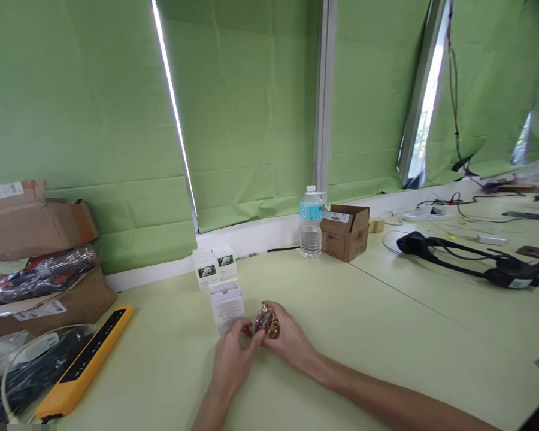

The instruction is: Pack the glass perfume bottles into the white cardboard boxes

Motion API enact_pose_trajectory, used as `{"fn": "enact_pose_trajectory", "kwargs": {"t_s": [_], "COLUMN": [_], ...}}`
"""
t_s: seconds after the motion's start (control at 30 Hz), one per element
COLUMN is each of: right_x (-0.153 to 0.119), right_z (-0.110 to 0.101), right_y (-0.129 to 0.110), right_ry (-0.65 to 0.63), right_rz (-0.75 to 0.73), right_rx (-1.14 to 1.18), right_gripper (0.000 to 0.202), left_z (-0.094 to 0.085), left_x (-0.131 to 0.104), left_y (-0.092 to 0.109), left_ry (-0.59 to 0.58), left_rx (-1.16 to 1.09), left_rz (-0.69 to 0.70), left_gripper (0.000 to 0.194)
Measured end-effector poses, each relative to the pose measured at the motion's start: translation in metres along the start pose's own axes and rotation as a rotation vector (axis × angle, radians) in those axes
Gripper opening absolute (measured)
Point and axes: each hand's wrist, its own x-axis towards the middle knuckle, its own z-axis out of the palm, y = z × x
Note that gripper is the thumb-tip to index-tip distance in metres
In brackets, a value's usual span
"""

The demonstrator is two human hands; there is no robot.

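Note:
My right hand point(290, 340) is closed around a small glass bottle point(266, 322) with a gold-coloured neck, held low over the table. My left hand point(234, 353) is beside it, its thumb tip reaching the bottle's lower side and its fingers curled; whether it grips the bottle too is hard to make out. Just behind my left hand stands a small white carton point(227, 306) with its top open and printed text on its front. Two more white cartons, one on the left point(206, 270) and one on the right point(226, 261), stand behind it, each with a flower picture.
A water bottle point(311, 224) and an open cardboard box point(345, 232) stand near the wall. An orange power strip point(87, 362) lies at the left by stacked cardboard boxes point(67, 299). A black headset point(471, 260) and cables lie at the right.

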Motion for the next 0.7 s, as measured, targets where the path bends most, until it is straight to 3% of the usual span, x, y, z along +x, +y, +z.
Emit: {"fn": "enact_pose_trajectory", "kwargs": {"t_s": [0.23, 0.43, 0.57, 0.7], "right_x": [-0.004, 0.0, 0.004, 0.005], "right_z": [-0.007, -0.028, -0.041, -0.042], "right_y": [0.003, 0.003, 0.007, 0.01], "right_ry": [-0.077, -0.195, -0.196, -0.172], "right_rz": [0.029, 0.001, 0.007, 0.039], "right_rx": [0.084, 0.023, -0.09, -0.07], "right_gripper": [0.073, 0.075, 0.057, 0.044], "left_z": [-0.002, -0.002, -0.001, -0.002], "left_x": [0.0, -0.002, -0.002, -0.001], "left_y": [0.005, 0.004, 0.002, 0.002], "left_ry": [0.009, -0.01, -0.03, -0.056], "left_rx": [-0.065, -0.02, 0.016, -0.01], "left_rz": [0.024, 0.013, 0.007, 0.0], "left_gripper": [0.04, 0.038, 0.036, 0.035]}}
